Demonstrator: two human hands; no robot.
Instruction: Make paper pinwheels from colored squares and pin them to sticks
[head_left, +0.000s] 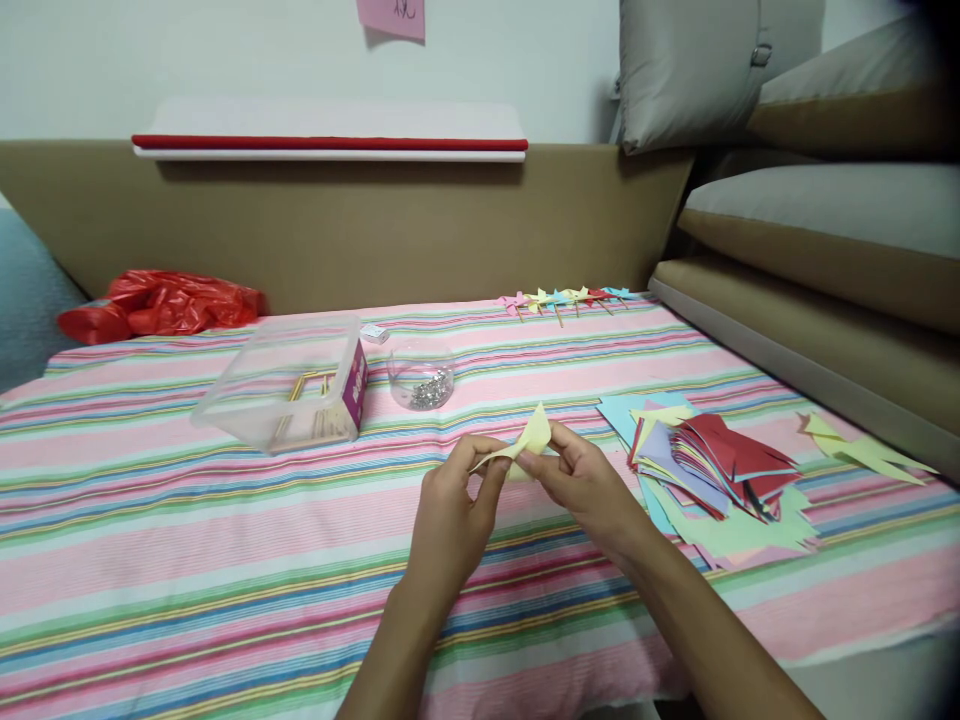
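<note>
Between my two hands, above the striped cloth [247,560], is a pale yellow paper [534,434] with its points folded toward the middle, like a pinwheel. My left hand [459,500] pinches its left side between thumb and fingers. On the other side, my right hand [585,485] grips the paper with thumb and forefinger near its centre. Part of the paper is hidden behind the fingers. To the right lies a pile of cut coloured paper [720,470], with red sheets on top. Further right rests a loose cut yellow paper [862,450].
A clear plastic box [247,390] holding thin wooden sticks stands at left. Beside it, a round clear tub [421,385] contains small silvery pieces. Several finished pinwheels [559,302] lie at the back. A red plastic bag [172,302] sits back left; cushions [825,220] are stacked at right.
</note>
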